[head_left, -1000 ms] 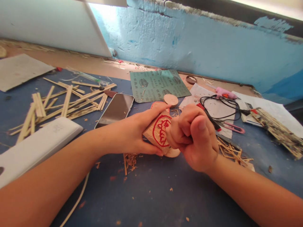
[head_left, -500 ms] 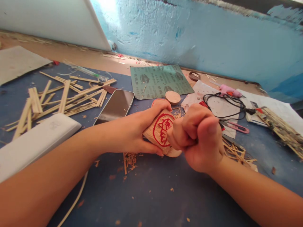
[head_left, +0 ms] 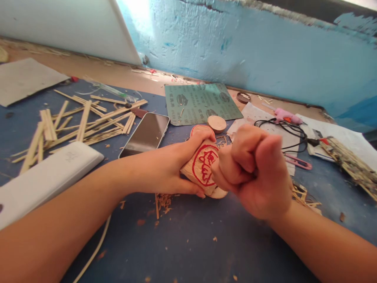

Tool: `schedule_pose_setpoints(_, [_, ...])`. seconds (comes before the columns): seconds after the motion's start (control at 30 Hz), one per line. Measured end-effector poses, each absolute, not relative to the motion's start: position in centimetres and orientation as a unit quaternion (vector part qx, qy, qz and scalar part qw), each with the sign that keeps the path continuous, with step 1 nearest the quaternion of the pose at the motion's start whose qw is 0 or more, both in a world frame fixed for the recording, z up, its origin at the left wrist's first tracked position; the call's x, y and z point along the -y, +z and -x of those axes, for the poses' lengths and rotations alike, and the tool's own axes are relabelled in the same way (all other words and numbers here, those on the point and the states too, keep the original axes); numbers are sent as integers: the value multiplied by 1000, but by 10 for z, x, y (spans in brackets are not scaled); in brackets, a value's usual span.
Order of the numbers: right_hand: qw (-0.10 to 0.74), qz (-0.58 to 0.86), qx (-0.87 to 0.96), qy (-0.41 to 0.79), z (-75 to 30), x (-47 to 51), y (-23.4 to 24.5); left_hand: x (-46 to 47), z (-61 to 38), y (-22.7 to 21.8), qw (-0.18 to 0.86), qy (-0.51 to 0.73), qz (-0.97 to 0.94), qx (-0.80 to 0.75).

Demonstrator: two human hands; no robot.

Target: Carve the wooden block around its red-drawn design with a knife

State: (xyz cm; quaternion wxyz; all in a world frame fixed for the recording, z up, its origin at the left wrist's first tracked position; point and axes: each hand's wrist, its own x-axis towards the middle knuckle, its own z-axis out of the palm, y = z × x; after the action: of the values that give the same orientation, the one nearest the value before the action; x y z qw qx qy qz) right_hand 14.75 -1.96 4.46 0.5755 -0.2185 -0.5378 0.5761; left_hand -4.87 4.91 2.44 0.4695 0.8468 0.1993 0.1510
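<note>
Crumbs of wood dot the blue table nearest the camera. One white cord trails toward its near edge, and a small heap of shavings lies just below the hands. Two hands work at one wooden block marked with a red-outlined figure. The left hand clamps the block from the side, thumb below and fingers over the top, holding it tilted above a wooden disc on the table. The right hand is balled into a tight fist against the block's face, and whatever it encloses is hidden. One white slab lies to the left. Beyond are one dark phone, a loose pile of flat sticks too many to count, a second disc, one green sandpaper sheet, one pink glue gun and one black cable.
</note>
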Motion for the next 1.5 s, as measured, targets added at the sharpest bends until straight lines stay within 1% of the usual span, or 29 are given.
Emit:
schedule_pose_setpoints(0.17, [585, 211, 567, 540, -147, 26, 43, -50, 49, 26, 481, 140, -841, -204])
schedule_pose_setpoints(0.33, [564, 252, 592, 517, -147, 28, 46, -49, 49, 27, 482, 142, -842, -196])
schedule_pose_setpoints(0.5, [525, 252, 641, 500, -143, 20, 50, -49, 49, 27, 471, 148, -848, -193])
schedule_pose_setpoints(0.6, [521, 236, 648, 503, -141, 19, 57, -49, 49, 28, 472, 136, -849, -196])
schedule_pose_setpoints(0.83, [539, 186, 632, 525, -141, 25, 68, -47, 50, 30, 457, 133, -854, -211])
schedule_pose_setpoints(1.03, [547, 196, 613, 535, -144, 32, 78, -47, 49, 31, 467, 124, -848, -219])
schedule_pose_setpoints(1.17, [565, 246, 581, 532, -145, 39, 60, -48, 49, 30, 468, 126, -849, -210])
schedule_pose_setpoints(1.3, [593, 207, 586, 513, -140, 40, 38, -49, 51, 28, 457, 126, -857, -203])
schedule_pose_setpoints(1.37, [590, 202, 573, 532, -139, 39, 37, -49, 51, 28, 454, 120, -860, -198])
schedule_pose_setpoints(1.5, [599, 220, 584, 502, -141, 39, 42, -47, 51, 27, 455, 128, -857, -205])
